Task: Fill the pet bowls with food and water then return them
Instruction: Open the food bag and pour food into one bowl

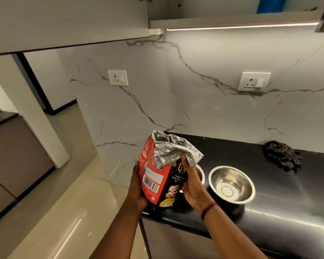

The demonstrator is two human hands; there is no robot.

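The opened food bag is gripped by curled fingers of the left hand and right hand; the steel bowl is not yet filled.

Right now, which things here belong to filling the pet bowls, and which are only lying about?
Job: pet food bag, held by left hand and right hand; empty steel bowl; second steel bowl, mostly hidden.
Lying about: checked cloth; wall socket; another wall socket.

A red-and-black food bag, foil top open, is held upright over the edge of the black tabletop. The left hand grips its barcode side; the right hand holds its front, fingers at the foil flap. An empty steel bowl stands to the right, a second bowl half hidden behind the right hand, a dark cloth near the wall
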